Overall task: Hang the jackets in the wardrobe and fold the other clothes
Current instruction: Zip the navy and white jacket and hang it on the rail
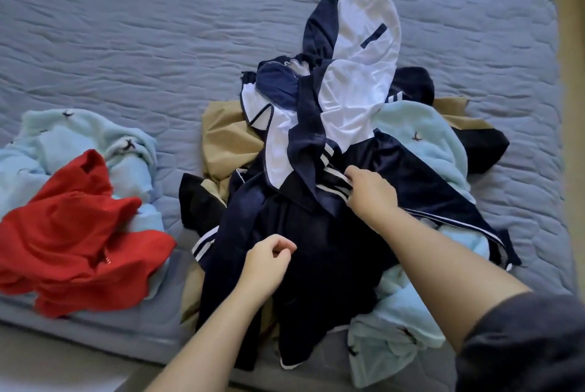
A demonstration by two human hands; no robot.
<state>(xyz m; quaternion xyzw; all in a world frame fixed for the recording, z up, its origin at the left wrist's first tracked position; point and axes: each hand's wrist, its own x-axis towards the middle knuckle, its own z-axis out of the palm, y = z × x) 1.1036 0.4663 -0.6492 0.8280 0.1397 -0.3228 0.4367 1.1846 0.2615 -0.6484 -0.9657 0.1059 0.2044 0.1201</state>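
Observation:
A navy track jacket (319, 233) with white lining and white stripes lies crumpled on top of a pile in the middle of the bed. My right hand (370, 190) grips its striped navy fabric near the pile's middle. Over the dark fabric lower down hovers my left hand (269, 261), fingers loosely curled and holding nothing. Under the jacket lie a tan and black garment (221, 135) and a light blue fleece (418, 135). To the left, a red garment (72, 239) sits on another light blue fleece (82, 138).
The bed (158, 27) has a grey-blue quilted cover, bare at the back and between the two piles. Its near edge runs along the bottom left. A tan wall or board (574, 106) borders the right side.

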